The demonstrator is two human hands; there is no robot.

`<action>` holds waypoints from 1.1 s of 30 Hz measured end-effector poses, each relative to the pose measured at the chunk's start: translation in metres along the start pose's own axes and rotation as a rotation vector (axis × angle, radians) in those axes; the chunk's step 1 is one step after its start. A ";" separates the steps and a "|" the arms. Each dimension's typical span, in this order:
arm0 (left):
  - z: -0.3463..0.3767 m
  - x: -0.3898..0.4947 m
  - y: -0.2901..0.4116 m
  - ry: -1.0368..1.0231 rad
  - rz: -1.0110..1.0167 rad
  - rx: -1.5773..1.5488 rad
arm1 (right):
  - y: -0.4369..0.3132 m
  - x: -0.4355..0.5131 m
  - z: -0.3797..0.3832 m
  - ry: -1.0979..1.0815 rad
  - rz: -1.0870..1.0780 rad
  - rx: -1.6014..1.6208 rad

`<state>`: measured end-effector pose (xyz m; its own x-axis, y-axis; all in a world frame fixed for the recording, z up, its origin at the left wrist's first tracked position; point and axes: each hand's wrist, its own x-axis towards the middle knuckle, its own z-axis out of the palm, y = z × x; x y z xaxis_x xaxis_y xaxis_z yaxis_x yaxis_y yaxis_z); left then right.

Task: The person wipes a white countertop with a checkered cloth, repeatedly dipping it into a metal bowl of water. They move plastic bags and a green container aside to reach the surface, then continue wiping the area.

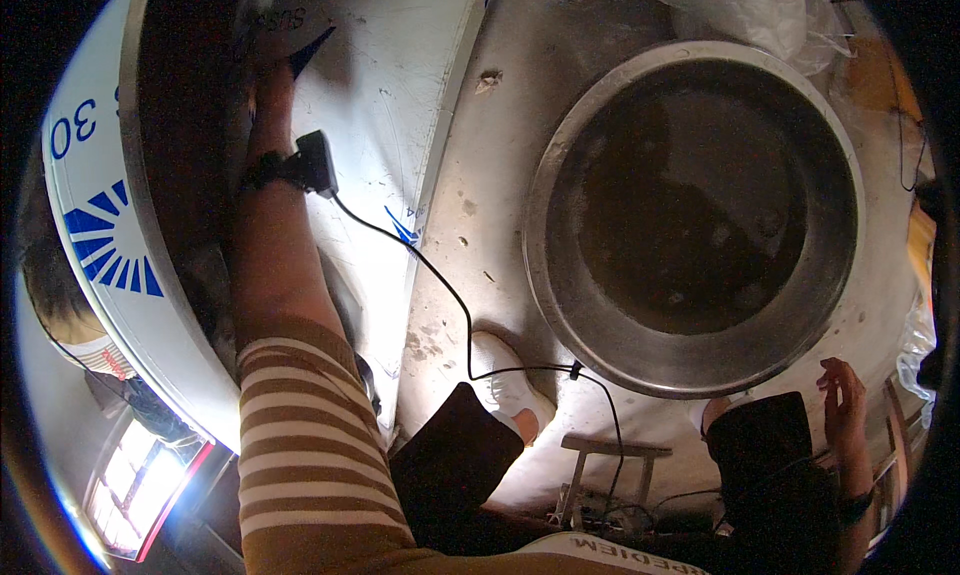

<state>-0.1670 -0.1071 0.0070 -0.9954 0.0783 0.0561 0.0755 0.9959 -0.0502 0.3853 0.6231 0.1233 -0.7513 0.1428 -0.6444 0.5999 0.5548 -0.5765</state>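
My left hand (273,87) reaches forward to the dark gap at the upper left, beside a white panel (367,87) with blue marks. Its fingers are in shadow, so whether it holds anything does not show. A black device (316,162) is strapped on that wrist, with a black cable running down from it. My right hand (843,402) hangs at the lower right with loosely curled, parted fingers and nothing in it. Close by it, a large round metal basin (555,305) stands on the floor, holding dark liquid.
Left of my arm curves a white panel (82,177) with blue print; another person's head and striped sleeve show beyond it. Clear plastic bags (757,12) lie behind the basin. A small wooden stool (615,447) stands by my feet, near cables.
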 end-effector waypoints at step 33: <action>-0.068 -0.037 0.096 0.279 0.172 -0.137 | -0.025 0.004 0.002 -0.086 -0.067 -0.173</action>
<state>-0.1185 -0.0109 0.0675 -0.9141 0.2359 0.3300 0.2667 0.9625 0.0507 0.3679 0.6080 0.1340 -0.7573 0.0347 -0.6521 0.4877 0.6941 -0.5295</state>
